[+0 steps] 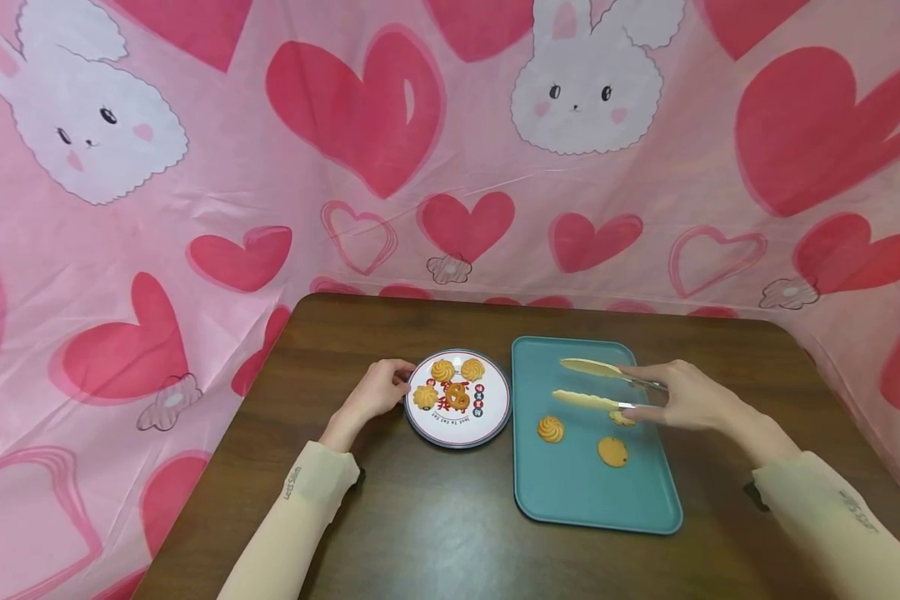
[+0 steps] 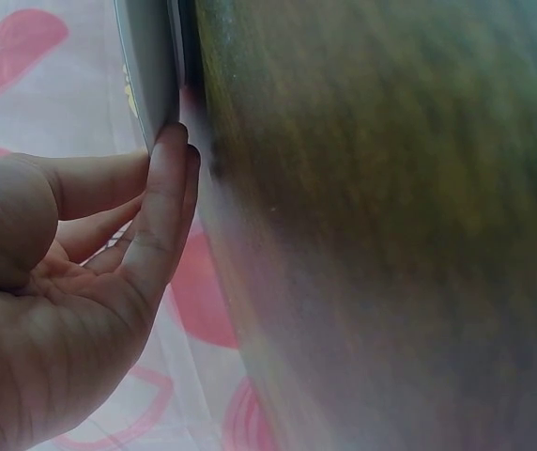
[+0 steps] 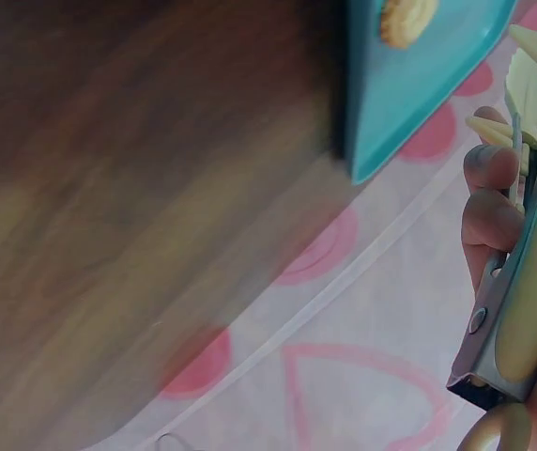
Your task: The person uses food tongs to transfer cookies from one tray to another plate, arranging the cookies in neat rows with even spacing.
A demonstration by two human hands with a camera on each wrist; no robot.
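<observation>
On the teal tray (image 1: pixel 570 496), a flat cookie (image 1: pixel 612 452) is seen nearest, then a swirled cookie (image 1: pixel 550 429); a third cookie (image 1: pixel 622 419) is partly hidden by the tongs (image 1: pixel 588 402), gripped parted and unloaded in the right hand (image 1: pixel 692 397). The cookie-laden plate (image 1: pixel 489 425) is pinched at its rim by the left hand (image 1: pixel 378 388). Cookie picking seems in hand: the tongs should be lowered around one.

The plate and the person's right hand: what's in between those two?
In the head view, the tongs, which the right hand holds, lie between it and the plate, with part of the tray beneath them.
</observation>
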